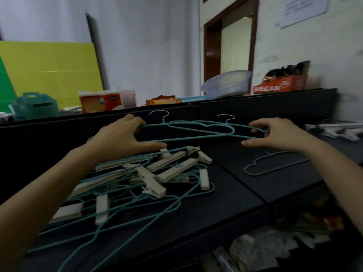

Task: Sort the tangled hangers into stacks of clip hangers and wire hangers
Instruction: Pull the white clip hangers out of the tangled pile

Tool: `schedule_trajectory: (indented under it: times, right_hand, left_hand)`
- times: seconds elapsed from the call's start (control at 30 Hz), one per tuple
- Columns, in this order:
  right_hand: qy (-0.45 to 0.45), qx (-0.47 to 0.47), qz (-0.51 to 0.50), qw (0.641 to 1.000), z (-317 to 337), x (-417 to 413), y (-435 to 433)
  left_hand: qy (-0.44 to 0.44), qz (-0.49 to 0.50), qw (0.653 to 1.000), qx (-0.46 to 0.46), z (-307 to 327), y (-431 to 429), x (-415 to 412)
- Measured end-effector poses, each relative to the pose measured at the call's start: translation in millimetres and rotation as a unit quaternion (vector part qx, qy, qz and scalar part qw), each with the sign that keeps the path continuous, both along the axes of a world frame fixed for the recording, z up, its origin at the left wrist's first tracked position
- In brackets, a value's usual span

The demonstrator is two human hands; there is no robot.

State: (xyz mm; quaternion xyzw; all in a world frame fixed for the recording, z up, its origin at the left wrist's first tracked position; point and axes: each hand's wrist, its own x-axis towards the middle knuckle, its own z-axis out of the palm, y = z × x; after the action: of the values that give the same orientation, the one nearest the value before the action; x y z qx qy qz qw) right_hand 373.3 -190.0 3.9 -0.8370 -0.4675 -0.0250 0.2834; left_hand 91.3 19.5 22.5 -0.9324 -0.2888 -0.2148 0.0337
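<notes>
Fingers of the left hand and right hand are pinching opposite ends of two teal wire hangers, lifting them above the tangled heap of clip hangers on the black desk; one sorted wire hanger is lying to the right; light, springy and snag-prone, they are likely best gripped at the shoulders.

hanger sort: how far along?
Early. Done: one wire hanger lies apart on the right of the table. In hand: left hand and right hand hold two wire hangers. Left: the tangled pile.
</notes>
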Motion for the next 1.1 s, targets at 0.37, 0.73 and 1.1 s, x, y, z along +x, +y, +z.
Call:
schedule_trajectory:
  times: [0.37,0.73,1.1]
  right_hand:
    - [-0.001,-0.028,-0.089,0.996,-7,147,-111]
    - [-0.039,-0.066,-0.069,0.995,-21,289,-188]
    - [-0.044,-0.042,0.064,0.996,-40,321,-170]
  left_hand:
    - [0.068,-0.033,0.997,-0.02,-28,-96,168]
    - [0.094,0.048,0.993,-0.06,-99,-176,337]
    - [0.086,0.109,0.988,-0.063,-123,-179,371]
